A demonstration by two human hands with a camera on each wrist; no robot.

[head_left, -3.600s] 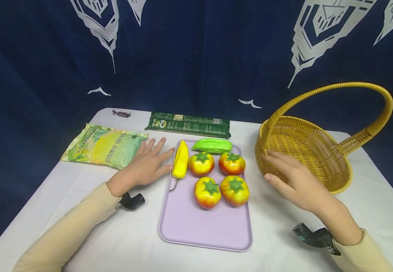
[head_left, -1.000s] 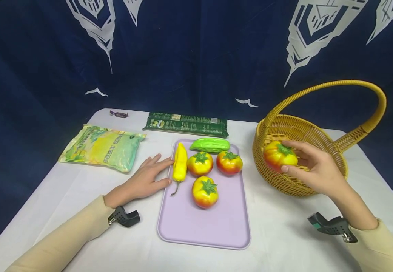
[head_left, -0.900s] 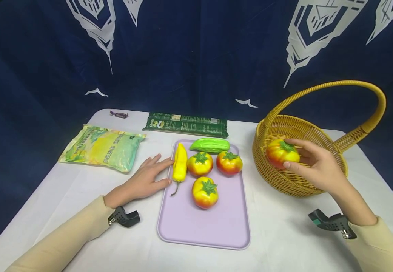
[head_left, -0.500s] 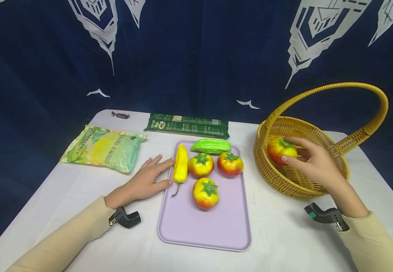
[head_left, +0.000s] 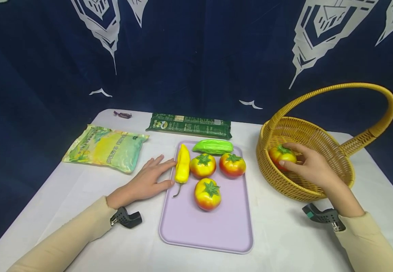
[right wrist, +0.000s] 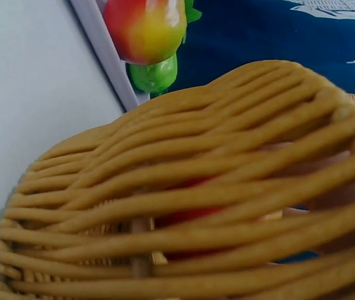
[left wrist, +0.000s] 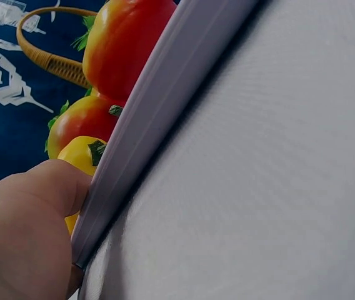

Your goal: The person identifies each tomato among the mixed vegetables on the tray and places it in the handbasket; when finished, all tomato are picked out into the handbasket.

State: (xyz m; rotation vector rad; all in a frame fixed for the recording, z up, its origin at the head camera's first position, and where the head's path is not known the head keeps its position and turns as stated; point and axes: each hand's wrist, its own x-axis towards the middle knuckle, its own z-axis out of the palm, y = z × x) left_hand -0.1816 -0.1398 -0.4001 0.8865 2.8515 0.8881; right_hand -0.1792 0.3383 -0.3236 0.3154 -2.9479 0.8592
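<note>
In the head view my right hand [head_left: 313, 166] reaches into the wicker basket [head_left: 270, 176] and holds a red-and-yellow tomato [head_left: 279, 156] low inside it, thumb on the near side and fingers on the far side. The basket's weave [right wrist: 134, 206] fills most of the right wrist view, with red showing through the gaps. My left hand [head_left: 145, 181] lies with fingers spread at the left edge of the lilac tray [head_left: 206, 232], fingertips beside a yellow pepper [head_left: 182, 164]. Close up in the left wrist view, the thumb is at the tray's rim [left wrist: 146, 125].
Also on the tray are three tomatoes [head_left: 207, 194] and a green bumpy gourd [head_left: 212, 146]. Behind it lies a dark green packet [head_left: 189, 125]. A yellow-green bag [head_left: 106, 147] and a wrapped candy [head_left: 123, 115] lie at left. The basket's tall handle [head_left: 345, 86] arches above my right hand.
The front right tomato has been taken from the tray by my right hand, carried to the basket and lowered into it. My left hand has drawn back slightly, staying by the tray.
</note>
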